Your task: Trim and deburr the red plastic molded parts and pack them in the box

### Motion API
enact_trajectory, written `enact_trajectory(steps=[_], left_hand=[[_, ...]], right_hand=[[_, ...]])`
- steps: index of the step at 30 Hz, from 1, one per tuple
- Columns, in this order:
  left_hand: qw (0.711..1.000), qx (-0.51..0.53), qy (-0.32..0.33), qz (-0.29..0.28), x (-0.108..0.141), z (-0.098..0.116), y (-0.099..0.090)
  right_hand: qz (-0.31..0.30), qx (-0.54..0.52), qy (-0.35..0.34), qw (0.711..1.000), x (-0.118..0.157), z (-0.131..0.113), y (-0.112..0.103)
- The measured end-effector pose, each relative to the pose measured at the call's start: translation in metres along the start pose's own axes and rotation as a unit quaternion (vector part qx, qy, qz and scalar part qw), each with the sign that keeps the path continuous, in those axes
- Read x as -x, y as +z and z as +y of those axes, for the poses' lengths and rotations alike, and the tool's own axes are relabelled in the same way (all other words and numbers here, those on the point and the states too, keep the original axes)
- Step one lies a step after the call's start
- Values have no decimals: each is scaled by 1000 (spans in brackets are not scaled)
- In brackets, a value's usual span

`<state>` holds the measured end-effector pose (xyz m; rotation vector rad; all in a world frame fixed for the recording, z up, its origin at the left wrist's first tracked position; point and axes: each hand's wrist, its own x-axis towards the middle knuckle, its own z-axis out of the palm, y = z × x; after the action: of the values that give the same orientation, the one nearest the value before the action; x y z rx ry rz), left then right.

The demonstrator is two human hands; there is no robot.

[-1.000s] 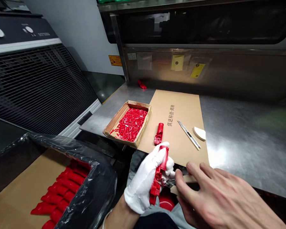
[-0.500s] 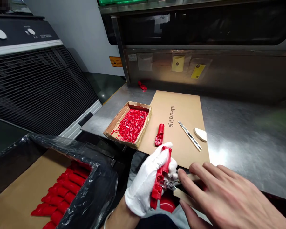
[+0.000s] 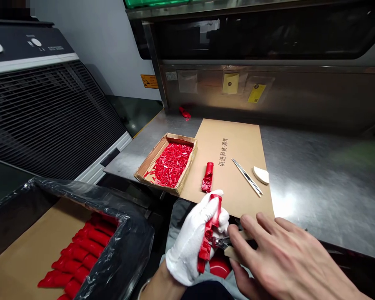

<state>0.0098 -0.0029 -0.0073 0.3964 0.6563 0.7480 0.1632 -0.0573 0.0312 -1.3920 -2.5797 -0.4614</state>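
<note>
A white glove covers my left hand (image 3: 190,241), whose fingers wrap round a red plastic part (image 3: 207,239) held at a slant over my lap. Bare and curled, my right hand (image 3: 268,254) grips the pale handles of nippers (image 3: 220,241). The metal jaws meet the side of the red part, and the fingers partly hide the handles. Just beyond the glove, another red plastic piece (image 3: 207,177) lies on a cardboard sheet (image 3: 240,133). To its right on the sheet rest a utility knife (image 3: 246,177) and a white wedge-shaped piece (image 3: 260,175).
A shallow cardboard box (image 3: 150,160) of small red scraps stands left of the sheet on the metal table (image 3: 318,179). At lower left, a plastic-lined bin (image 3: 125,246) holds rows of red parts (image 3: 81,254). A small red piece (image 3: 184,113) lies at the back.
The nippers' handles have come closer together as my right hand squeezed, and their jaws have closed at the red part. My left hand keeps its hold.
</note>
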Motion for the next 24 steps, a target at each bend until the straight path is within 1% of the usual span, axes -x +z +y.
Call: enact_trajectory(steps=[5, 8, 11, 13, 14, 16, 19, 21, 24], left_hand=[[999, 22, -26, -2, 1, 0, -2], [998, 51, -38, -28, 0, 0, -6], [993, 87, -59, -52, -1, 0, -9], [991, 99, -72, -61, 0, 1, -9], [990, 99, -74, -62, 0, 2, -9], [992, 95, -63, -59, 2, 4, -7], [996, 74, -29, -48, 2, 5, -5], [997, 56, -20, -40, 1, 5, -4], [999, 42, -19, -25, -1, 2, -4]], right_hand=[[-41, -44, -25, 998, 2, 1, 5], [-57, -58, -32, 996, 3, 4, 5], [-74, -88, -33, 993, 1, 7, 0], [-73, -104, -27, 992, 0, 10, -4], [-63, -104, -22, 992, -1, 11, -5], [-41, -87, -13, 995, 0, 11, -6], [-22, -56, -7, 998, 4, 9, -1], [-19, -55, 0, 998, 7, 6, 4], [-38, -78, 5, 996, 8, 2, 7]])
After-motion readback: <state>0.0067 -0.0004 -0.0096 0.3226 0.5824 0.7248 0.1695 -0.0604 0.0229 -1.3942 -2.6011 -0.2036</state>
